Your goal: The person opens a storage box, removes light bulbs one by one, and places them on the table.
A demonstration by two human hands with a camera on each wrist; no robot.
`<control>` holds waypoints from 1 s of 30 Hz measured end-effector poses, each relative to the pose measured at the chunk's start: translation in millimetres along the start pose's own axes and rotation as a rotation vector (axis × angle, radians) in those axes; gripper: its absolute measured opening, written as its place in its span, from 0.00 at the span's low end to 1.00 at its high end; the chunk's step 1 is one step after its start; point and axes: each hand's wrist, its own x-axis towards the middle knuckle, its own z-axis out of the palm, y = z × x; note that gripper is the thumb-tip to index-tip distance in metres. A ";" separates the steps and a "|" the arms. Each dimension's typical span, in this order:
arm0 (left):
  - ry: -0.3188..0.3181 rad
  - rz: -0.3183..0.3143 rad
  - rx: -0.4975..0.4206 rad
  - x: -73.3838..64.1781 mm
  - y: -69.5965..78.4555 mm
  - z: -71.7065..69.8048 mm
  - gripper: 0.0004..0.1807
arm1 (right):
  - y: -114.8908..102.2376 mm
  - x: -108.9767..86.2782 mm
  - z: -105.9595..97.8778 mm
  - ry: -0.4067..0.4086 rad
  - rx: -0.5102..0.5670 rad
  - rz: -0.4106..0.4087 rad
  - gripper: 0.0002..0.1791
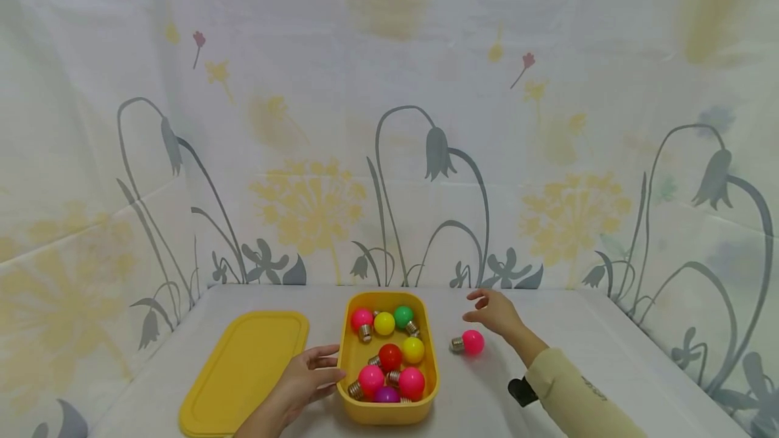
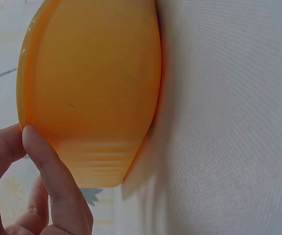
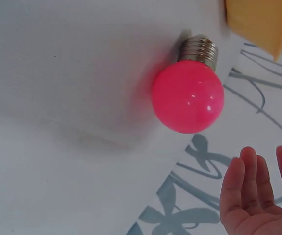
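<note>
My left hand (image 1: 306, 378) has its fingertips right at the left rim of a yellow plastic box (image 1: 389, 414), its fingers loosely extended. In the left wrist view, the fingers (image 2: 57, 186) lie against the box's outer wall (image 2: 96, 73) near the rim. Several coloured bulbs with metal screw bases lie inside, among them a green bulb (image 1: 404, 317), a red bulb (image 1: 390, 357) and a purple bulb (image 1: 386, 395). A pink bulb (image 1: 473, 343) lies on the table right of the box. Just beyond it my right hand (image 1: 496, 313) hovers with nothing in it, apart from the bulb (image 3: 188, 97).
A flat yellow lid (image 1: 243, 370) lies left of the box. The table (image 1: 584, 343) is covered in white cloth. Behind it hangs a flower-patterned curtain (image 1: 389, 154). A black object (image 1: 522, 392) shows beside the right sleeve.
</note>
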 end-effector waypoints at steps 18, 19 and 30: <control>0.000 -0.013 0.000 1.2 -0.8 0.1 0.31 | -37.9 3.0 9.0 -0.016 0.052 -0.107 0.20; -0.002 -0.011 -0.002 1.3 -1.0 0.3 0.31 | -40.2 3.8 10.1 -0.017 0.053 -0.109 0.20; -0.004 -0.006 -0.004 2.2 -1.0 -0.4 0.31 | -71.1 9.6 27.0 -0.065 0.095 -0.127 0.18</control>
